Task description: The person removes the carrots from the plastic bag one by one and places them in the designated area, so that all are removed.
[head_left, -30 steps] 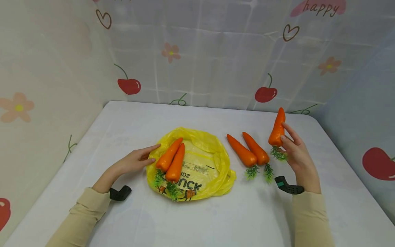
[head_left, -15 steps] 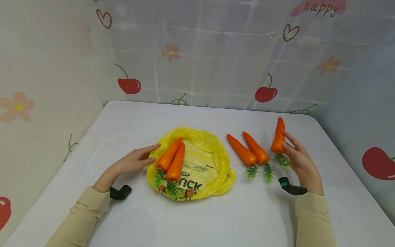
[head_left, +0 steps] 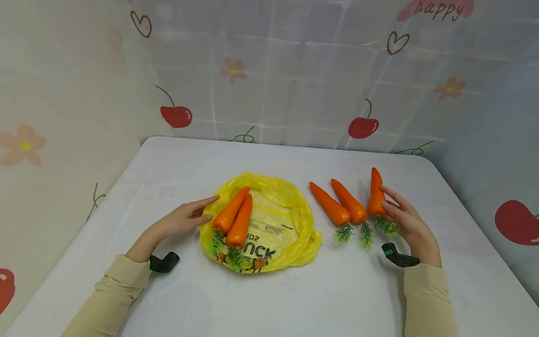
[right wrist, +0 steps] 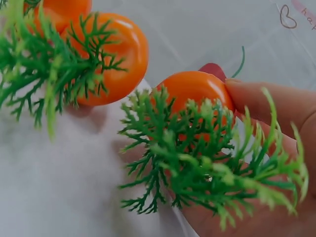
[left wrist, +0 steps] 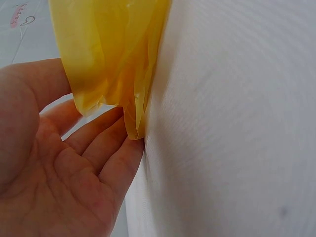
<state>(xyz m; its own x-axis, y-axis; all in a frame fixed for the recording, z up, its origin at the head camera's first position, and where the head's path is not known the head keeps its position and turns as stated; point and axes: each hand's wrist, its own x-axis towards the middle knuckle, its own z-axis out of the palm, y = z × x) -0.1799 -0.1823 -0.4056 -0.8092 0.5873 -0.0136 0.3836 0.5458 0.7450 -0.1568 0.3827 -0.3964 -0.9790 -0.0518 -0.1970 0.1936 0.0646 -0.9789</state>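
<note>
My right hand [head_left: 412, 224] has its thumb and fingers at the right side of an orange carrot [head_left: 376, 192] with a feathery green top. In the right wrist view a digit touches the root [right wrist: 195, 89], and the green top [right wrist: 197, 153] hides part of the hand. Two matching carrots, one farther left [head_left: 330, 206] and one closer [head_left: 349, 202], lie just left of it. My left hand [head_left: 183, 220] rests at the left rim of a yellow plastic bag [head_left: 273, 220], fingers loosely bent. Two more carrots [head_left: 240, 222] lie on the bag.
A white cloth covers the table [head_left: 269, 304]. Its back edge meets a printed curtain [head_left: 294, 70] with cherries and flowers. Each wrist wears a black device, one on the left [head_left: 165, 263] and one on the right [head_left: 399, 255].
My right hand has brought the carrot down and toward the front, close beside the two carrots on the table. The left hand, bag and other carrots have stayed put.
</note>
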